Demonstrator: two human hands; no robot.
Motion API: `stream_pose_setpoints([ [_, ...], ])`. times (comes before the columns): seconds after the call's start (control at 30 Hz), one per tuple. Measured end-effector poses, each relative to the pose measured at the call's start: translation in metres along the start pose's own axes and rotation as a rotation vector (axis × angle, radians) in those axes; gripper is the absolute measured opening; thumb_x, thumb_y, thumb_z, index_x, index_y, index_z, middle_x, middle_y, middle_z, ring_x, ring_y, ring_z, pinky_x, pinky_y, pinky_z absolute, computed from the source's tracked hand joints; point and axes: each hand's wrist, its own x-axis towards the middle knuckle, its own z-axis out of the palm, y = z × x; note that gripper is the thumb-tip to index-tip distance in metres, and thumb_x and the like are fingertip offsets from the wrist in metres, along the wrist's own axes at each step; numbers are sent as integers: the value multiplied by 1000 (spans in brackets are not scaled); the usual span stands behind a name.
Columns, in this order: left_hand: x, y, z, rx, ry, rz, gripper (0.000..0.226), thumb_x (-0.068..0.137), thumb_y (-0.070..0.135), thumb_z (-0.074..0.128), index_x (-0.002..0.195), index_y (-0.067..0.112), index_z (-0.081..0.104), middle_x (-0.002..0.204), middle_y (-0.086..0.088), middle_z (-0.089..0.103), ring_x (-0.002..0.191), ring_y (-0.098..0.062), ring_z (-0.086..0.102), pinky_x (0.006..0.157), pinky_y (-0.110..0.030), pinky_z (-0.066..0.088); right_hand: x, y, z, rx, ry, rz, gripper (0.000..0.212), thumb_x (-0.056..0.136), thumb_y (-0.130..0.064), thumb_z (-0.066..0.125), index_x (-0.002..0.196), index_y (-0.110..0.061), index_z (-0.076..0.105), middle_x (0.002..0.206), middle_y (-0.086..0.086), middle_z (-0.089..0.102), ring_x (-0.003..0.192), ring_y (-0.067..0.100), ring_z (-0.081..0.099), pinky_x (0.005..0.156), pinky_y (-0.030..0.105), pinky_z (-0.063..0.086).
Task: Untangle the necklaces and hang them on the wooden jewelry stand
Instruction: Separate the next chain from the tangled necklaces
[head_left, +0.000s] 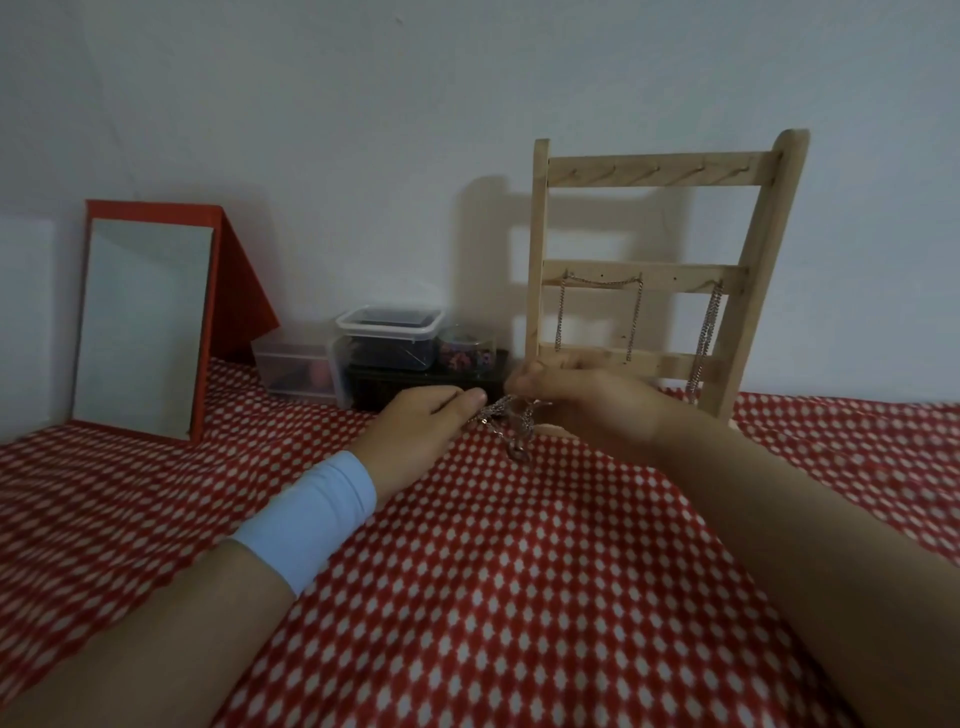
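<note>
Tangled silver chain necklaces (511, 423), knotted clump, loop dangling.
Between left hand (421, 423) and right hand (587, 402); fingertips of both pinch it.

A red cloth (519, 597) with a white diamond print covers the surface. Just beyond the right hand (582, 400) stands a wooden jewelry stand (649, 270). Beyond the left hand (421, 421) sit a black box (415, 387) and a clear plastic box (296, 371). Well to that hand's left, a red-backed mirror (145, 327) is propped up. Tangled necklaces (511, 431), pinched by both hands, trail onto the cloth between them.
</note>
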Motion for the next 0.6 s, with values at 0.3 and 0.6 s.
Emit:
stream_pose_setpoints([
  [0.3, 1, -7, -6, -397, -151, -55, 36, 85, 43, 54, 69, 13, 42, 51, 5, 28, 45, -9, 28, 44, -19, 27, -1, -4, -12, -176, -45, 52, 39, 91, 6, 67, 70, -19, 45, 82, 13, 56, 76, 26, 59, 77, 35, 54],
  [0.6, 9, -26, -10, 327, 144, -12, 33, 95, 37, 56, 68, 20, 63, 70, 8, 64, 68, -7, 59, 69, -28, 46, 2, 4, -11, -61, -34, 254, 16, 97, -1, 61, 113, -4, 60, 79, 9, 66, 53, 7, 60, 44, 17, 43],
])
